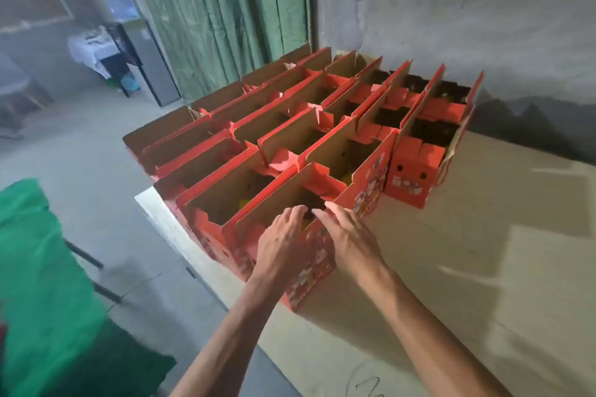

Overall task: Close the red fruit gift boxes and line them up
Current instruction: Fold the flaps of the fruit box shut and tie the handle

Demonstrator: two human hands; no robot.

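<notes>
Boxes packed in rows on the surface, every visible lid up; closing seems barely begun. Left hand and right hand rest on nearest box, fingers relaxed, gripping nothing.

Dim, even indoor light; soft shadows fall on the flat brown cardboard tabletop; motion blur smears the whole frame; wide-angle distortion bends the pleated green curtain at the edges.
</notes>
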